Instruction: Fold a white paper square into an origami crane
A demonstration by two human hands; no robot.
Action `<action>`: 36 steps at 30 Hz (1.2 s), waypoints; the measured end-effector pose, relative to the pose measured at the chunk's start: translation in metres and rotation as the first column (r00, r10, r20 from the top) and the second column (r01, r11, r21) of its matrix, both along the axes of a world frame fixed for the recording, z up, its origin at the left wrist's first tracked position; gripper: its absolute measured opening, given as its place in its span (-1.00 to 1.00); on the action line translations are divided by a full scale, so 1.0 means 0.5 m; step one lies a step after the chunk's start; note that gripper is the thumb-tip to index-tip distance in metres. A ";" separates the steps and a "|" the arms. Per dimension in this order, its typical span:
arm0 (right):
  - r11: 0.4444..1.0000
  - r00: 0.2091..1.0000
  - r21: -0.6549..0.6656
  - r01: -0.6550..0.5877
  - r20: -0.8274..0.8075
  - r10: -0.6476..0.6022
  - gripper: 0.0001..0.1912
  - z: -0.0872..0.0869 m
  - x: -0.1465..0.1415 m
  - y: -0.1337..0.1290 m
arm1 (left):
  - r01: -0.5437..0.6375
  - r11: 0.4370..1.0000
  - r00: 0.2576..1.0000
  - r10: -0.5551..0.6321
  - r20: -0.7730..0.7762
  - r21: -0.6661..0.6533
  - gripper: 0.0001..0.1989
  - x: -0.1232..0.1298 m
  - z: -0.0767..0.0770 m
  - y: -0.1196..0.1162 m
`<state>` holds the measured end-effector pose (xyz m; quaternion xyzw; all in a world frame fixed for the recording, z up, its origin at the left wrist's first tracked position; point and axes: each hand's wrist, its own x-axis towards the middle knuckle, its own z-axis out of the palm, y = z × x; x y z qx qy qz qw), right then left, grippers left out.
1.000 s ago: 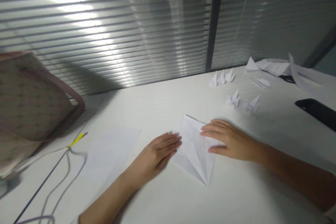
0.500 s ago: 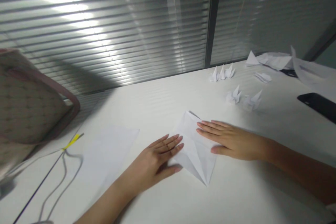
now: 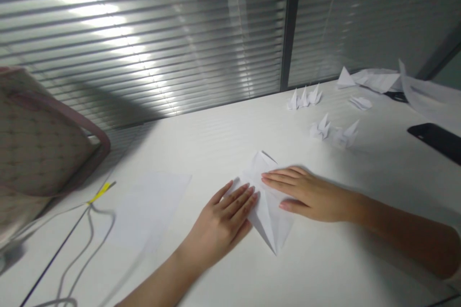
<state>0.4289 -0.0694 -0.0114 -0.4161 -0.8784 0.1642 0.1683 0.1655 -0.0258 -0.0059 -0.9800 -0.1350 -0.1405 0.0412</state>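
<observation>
A creased sheet of white folded paper [image 3: 268,218] lies on the white table [image 3: 216,148], one pointed corner toward me and a folded tip at its far end. My left hand [image 3: 226,218] rests flat over its left side, fingers stretched out. From the right, my right hand [image 3: 298,192] lies palm down on the paper's right part, fingers extended. Both hands hide portions of the paper's side edges. Beyond the right hand stand small folded paper cranes, a pair [image 3: 333,132] nearer and a row of three [image 3: 304,97] farther back.
A flat white sheet [image 3: 144,206] lies at left, near a grey cord [image 3: 90,244] with a yellow tie [image 3: 101,192]. A patterned bag [image 3: 43,144] stands far left. A black phone [image 3: 437,139] and loose papers [image 3: 378,79] are at right. Blinds [image 3: 180,33] rise behind the table.
My left hand has slid right, farther onto the paper, and my right hand has shifted slightly left. The paper's near corner has moved a little left.
</observation>
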 end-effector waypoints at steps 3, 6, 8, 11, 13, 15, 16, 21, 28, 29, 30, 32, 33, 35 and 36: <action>0.999 0.998 -0.032 0.021 -0.065 -0.023 -0.46 0.001 -0.007 0.001 | 0.032 0.995 0.999 -0.036 0.037 0.098 -0.59 0.005 -0.004 0.005; 0.998 0.992 -0.062 0.016 -0.128 -0.023 -0.47 0.004 -0.017 -0.002 | 0.027 0.986 0.994 -0.044 0.103 0.167 -0.63 0.006 -0.002 0.005; 0.997 0.987 -0.073 0.019 -0.157 -0.030 -0.46 0.006 -0.025 -0.007 | 0.006 0.981 0.988 -0.036 0.151 0.196 -0.61 0.004 0.002 0.001; 0.996 0.976 -0.082 0.040 -0.210 -0.057 -0.44 0.009 -0.036 -0.019 | 0.000 0.968 0.974 -0.057 0.219 0.250 -0.60 -0.001 0.010 -0.011; 0.993 0.961 -0.081 0.082 -0.256 -0.100 -0.43 0.010 -0.041 -0.027 | 0.006 0.955 0.960 -0.088 0.265 0.295 -0.60 -0.004 0.017 -0.019; 0.975 0.919 -0.099 0.197 -0.328 -0.219 -0.41 0.011 -0.042 -0.033 | -0.010 0.947 0.952 -0.089 0.293 0.322 -0.61 -0.009 0.026 -0.025; 0.959 0.881 -0.130 0.250 -0.380 -0.282 -0.37 0.010 -0.041 -0.034 | -0.023 0.944 0.953 -0.079 0.293 0.329 -0.62 -0.013 0.031 -0.027; 0.865 0.619 -0.502 -0.009 -0.682 -0.390 -0.39 0.012 -0.026 -0.025 | -0.058 0.933 0.966 -0.037 0.257 0.354 -0.64 -0.028 0.051 -0.031; 0.730 0.434 -0.649 -0.212 -0.732 -0.525 -0.62 0.015 -0.017 -0.017 | -0.088 0.913 0.960 -0.028 0.277 0.399 -0.56 -0.028 0.053 -0.026; 0.749 0.462 -0.633 -0.195 -0.733 -0.499 -0.63 0.016 -0.014 -0.017 | -0.115 0.910 0.959 -0.003 0.285 0.399 -0.56 -0.028 0.053 -0.022; 0.774 0.494 -0.608 -0.175 -0.734 -0.465 -0.64 0.018 -0.010 -0.017 | -0.137 0.906 0.957 0.017 0.291 0.400 -0.56 -0.029 0.054 -0.019; 0.813 0.561 -0.558 -0.167 -0.732 -0.387 -0.65 0.024 -0.002 -0.017 | -0.150 0.914 0.956 0.037 0.291 0.377 -0.57 -0.031 0.053 -0.012; 0.819 0.592 -0.544 -0.185 -0.727 -0.349 -0.63 0.027 0.002 -0.018 | -0.133 0.927 0.959 0.031 0.282 0.352 -0.57 -0.031 0.052 -0.010; 0.799 0.620 -0.547 -0.250 -0.725 -0.302 -0.53 0.033 0.006 -0.019 | -0.073 0.951 0.966 -0.007 0.257 0.301 -0.59 -0.030 0.051 -0.011; 0.779 0.615 -0.557 -0.288 -0.731 -0.296 -0.47 0.034 0.007 -0.020 | -0.044 0.959 0.969 -0.028 0.244 0.282 -0.60 -0.028 0.050 -0.013</action>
